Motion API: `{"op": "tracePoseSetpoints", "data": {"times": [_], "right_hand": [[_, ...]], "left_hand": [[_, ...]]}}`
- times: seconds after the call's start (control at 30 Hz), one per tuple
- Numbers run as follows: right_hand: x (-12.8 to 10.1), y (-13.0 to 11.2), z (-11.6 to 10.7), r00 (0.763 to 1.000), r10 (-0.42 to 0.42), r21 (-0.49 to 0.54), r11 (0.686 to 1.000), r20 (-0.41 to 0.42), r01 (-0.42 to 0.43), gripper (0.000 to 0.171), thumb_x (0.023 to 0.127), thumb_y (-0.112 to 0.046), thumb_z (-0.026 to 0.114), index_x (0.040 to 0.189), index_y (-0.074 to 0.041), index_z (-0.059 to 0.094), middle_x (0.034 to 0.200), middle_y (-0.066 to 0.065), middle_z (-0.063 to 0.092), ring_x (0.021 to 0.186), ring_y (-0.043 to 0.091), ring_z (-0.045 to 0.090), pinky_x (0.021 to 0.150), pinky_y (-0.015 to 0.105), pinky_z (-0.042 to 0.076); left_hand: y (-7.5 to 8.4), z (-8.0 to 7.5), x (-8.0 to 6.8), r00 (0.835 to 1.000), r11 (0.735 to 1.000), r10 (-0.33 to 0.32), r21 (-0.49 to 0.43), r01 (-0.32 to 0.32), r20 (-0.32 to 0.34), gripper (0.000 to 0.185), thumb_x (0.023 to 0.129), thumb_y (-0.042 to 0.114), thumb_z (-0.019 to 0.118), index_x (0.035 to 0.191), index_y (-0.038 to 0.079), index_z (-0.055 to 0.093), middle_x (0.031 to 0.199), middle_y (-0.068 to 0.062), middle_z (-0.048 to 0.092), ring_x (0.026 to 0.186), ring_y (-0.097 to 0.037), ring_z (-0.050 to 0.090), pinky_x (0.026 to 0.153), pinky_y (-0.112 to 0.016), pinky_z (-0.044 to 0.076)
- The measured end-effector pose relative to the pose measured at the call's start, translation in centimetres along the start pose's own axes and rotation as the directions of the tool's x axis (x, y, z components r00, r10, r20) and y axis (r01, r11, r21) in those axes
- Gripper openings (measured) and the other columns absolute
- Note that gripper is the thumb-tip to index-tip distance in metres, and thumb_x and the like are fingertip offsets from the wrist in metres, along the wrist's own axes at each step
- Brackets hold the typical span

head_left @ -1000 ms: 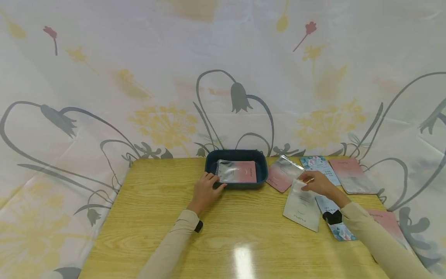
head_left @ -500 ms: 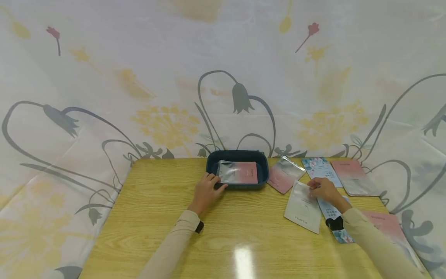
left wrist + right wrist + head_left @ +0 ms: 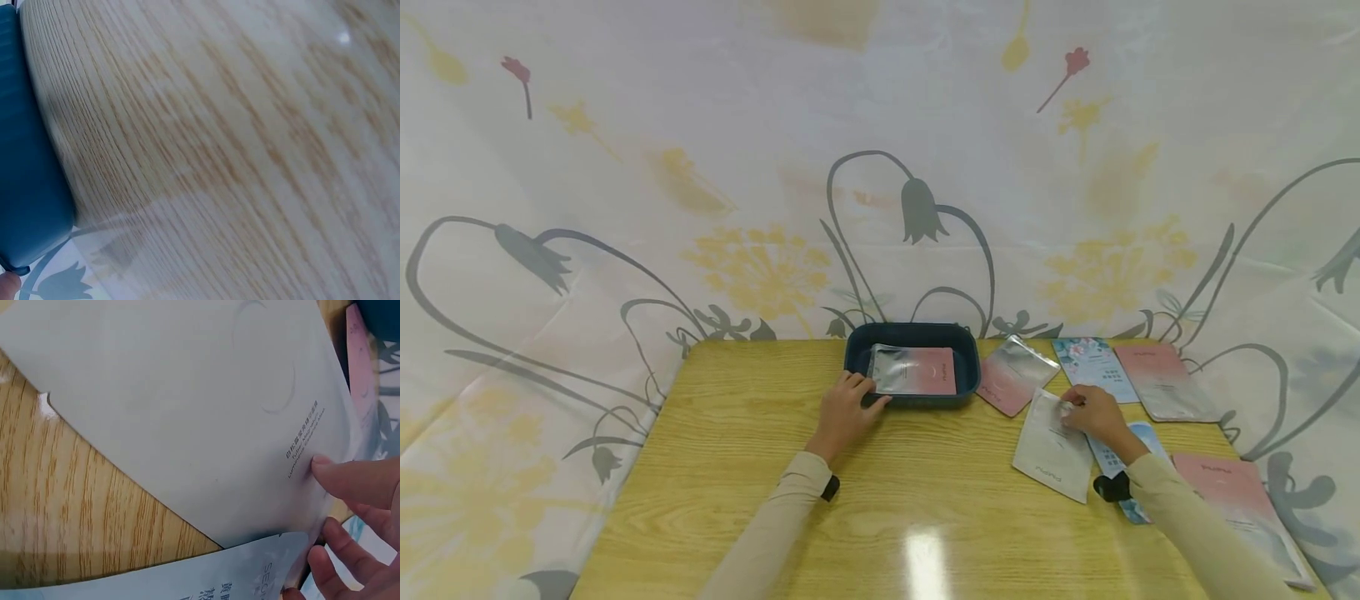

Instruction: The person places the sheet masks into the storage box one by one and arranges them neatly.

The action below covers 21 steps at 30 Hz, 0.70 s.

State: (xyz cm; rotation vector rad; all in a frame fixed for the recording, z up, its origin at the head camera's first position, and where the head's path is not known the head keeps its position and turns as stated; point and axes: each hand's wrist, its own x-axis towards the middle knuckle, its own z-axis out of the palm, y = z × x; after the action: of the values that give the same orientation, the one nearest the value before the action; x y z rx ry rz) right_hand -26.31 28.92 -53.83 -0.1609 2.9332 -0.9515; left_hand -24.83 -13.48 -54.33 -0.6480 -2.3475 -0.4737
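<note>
R hand (image 3: 1097,414) pinching wht pkt (image 3: 1051,454) at its far R corner, thumb on printed face, other fingertips by the edge. Wht pkt is on tbl (image 3: 737,417), R of bin & nearer the person; can't tell if gripped end is off the wood. L hand (image 3: 844,412) holding bin (image 3: 925,402) at near-L corner, fingers bent over rim, thumb along front. Bin sits at back of tbl, w/ a pink-silver pkt (image 3: 917,371) lying flat inside. 2nd pink-silver pkt (image 3: 1017,375) lies askew btwn bin & R hand. Blue floral pkt (image 3: 1093,368) beyond R hand, pink pkt (image 3: 1165,383) R of that. Another blue pkt (image 3: 1107,458) partly under R forearm; last pink pkt (image 3: 1228,492) near R edge, partly behind sleeve.
</note>
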Motion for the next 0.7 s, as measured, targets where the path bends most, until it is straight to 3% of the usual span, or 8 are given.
{"op": "tracePoseSetpoints", "data": {"times": [0.3,0.53,0.7], "right_hand": [[-0.02,-0.37,0.17,0.997,-0.018,-0.025,0.999,0.075,0.02,0.028,0.063,-0.008,0.074,0.087,-0.003,0.061,0.081,0.014,0.056,0.073,0.027,0.05,0.058,0.037,0.041],[-0.48,-0.54,0.19,0.991,-0.001,0.059,0.998,0.13,-0.007,0.026,0.064,-0.004,0.072,0.086,0.0,0.058,0.087,0.017,0.057,0.08,0.03,0.053,0.059,0.035,0.044],[-0.49,-0.79,0.58,0.992,-0.034,0.133,0.991,0.118,0.018,0.021,0.061,0.006,0.067,0.079,0.001,0.059,0.075,0.012,0.058,0.067,0.022,0.052,0.052,0.031,0.042]], "left_hand": [[0.07,-0.19,0.09,1.0,1.0,0.011,-0.001,-0.011,-0.022,0.025,0.071,0.036,0.071,0.073,0.014,0.059,0.071,0.003,0.052,0.064,-0.014,0.044,0.051,-0.024,0.041],[0.22,-0.12,0.07,1.0,1.0,0.012,-0.001,-0.012,-0.023,0.025,0.07,0.035,0.072,0.073,0.013,0.06,0.071,0.002,0.053,0.064,-0.014,0.043,0.051,-0.025,0.041],[0.37,-0.27,0.07,1.0,1.0,0.001,0.001,-0.001,-0.014,0.025,0.07,0.035,0.072,0.073,0.013,0.06,0.071,0.001,0.054,0.065,-0.014,0.044,0.052,-0.025,0.041]]}}
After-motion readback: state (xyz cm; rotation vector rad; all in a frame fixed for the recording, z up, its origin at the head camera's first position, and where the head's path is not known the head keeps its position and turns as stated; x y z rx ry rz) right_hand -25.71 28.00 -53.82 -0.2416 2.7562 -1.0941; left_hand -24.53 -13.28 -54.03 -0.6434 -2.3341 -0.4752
